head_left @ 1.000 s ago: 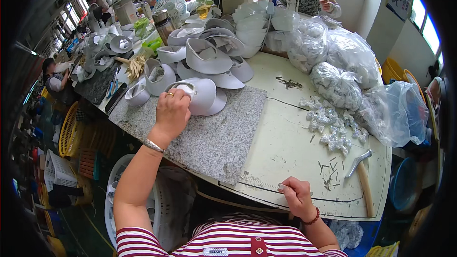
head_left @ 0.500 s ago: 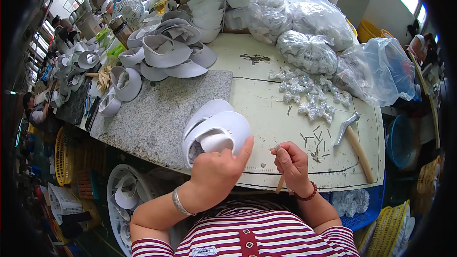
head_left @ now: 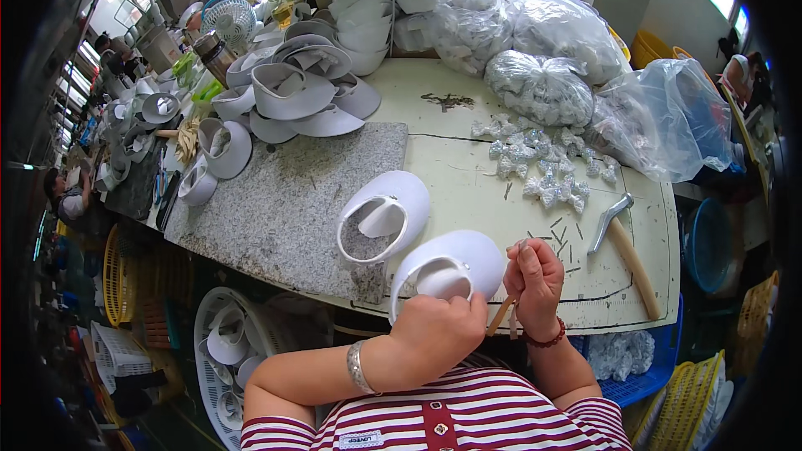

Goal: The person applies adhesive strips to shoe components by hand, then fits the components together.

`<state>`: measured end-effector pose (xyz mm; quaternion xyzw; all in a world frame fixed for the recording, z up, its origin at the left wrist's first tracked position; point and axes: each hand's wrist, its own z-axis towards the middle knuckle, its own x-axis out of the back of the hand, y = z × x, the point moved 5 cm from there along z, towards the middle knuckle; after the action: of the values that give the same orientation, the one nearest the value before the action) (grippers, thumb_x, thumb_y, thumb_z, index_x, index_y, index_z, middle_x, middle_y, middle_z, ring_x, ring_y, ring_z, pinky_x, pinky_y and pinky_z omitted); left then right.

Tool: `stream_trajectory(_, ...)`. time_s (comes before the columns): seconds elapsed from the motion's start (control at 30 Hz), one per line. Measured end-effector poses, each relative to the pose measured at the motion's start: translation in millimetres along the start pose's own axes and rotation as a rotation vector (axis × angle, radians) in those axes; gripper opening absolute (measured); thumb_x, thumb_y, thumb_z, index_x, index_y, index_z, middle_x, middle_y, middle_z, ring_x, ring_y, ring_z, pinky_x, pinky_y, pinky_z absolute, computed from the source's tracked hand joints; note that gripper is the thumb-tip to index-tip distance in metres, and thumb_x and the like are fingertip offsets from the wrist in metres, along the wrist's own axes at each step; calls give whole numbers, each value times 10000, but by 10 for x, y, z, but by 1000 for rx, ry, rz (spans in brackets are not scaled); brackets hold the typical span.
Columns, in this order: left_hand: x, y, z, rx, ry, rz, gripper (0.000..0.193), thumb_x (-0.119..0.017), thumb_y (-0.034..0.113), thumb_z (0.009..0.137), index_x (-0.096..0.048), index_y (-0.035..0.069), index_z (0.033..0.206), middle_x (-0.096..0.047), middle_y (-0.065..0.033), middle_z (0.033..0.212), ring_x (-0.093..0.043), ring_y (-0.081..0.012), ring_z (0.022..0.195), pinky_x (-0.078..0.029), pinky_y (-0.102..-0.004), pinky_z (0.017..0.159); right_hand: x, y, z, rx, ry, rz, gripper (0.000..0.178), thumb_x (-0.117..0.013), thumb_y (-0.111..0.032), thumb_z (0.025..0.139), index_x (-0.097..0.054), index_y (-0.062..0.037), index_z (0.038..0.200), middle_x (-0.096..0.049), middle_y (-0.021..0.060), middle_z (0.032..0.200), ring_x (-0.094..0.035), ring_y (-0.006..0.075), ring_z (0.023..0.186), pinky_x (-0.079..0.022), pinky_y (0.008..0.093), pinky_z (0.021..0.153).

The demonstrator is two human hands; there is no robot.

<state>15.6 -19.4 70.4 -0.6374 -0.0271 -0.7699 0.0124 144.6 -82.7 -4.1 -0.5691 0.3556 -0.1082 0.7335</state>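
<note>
White visor [head_left: 478, 255] near front edge of table [head_left: 468, 171]; L hand [head_left: 439, 327] pinches its band, prob. to steady it. R hand [head_left: 537, 277] alongside, fingertips pressed together, can't tell on what; tan strip [head_left: 501, 316] hangs below. 2nd visor [head_left: 407, 190] just behind; hammer [head_left: 635, 269] handle-end toward person, prob. for easy reach.

Visor band [head_left: 400, 281] partly behind left fingers [head_left: 478, 309]

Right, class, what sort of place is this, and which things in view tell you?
Probably a sun-visor workshop or small factory: white visors are heaped on the table, with small shiny bows and a hammer nearby.
</note>
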Motion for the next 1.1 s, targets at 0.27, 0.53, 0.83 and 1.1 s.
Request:
stream_trajectory(0.27,-254,-254,82,109,119,-391,145,-660,119,801,-654,79,941,-652,-51,722,-619,-201,520,-487,-300,470,-71,-36,-22,33,-73,-302,202,-566,-163,981,-635,17,919,-514,-59,637,-372,7,543,-299,183,476)
stream_trajectory(0.53,-216,-472,72,315,291,-985,210,-674,30,820,-674,21,1030,-660,-74,815,-593,-90,527,-467,-214,478,-201,-186,-47,256,-217,-647,145,-564,-105,931,-614,16,869,-535,20,576,-458,77,489,-356,226,467)
stream_trajectory(0.83,-135,-392,4,127,511,-579,135,-704,30,757,-687,28,891,-661,-75,741,-606,-155,502,-472,-250,459,-307,-262,-105,469,-147,-952,91,-672,-52,707,-607,-43,771,-606,87,611,-580,251,467,-455,315,448)
stream_trajectory(1.1,-163,-462,-63,198,526,-566,105,-706,29,730,-660,36,824,-613,-60,652,-595,-144,491,-443,-255,441,-284,-301,-137,450,-149,-1196,121,-668,-62,669,-604,-34,768,-578,89,610,-581,246,495,-466,329,479)
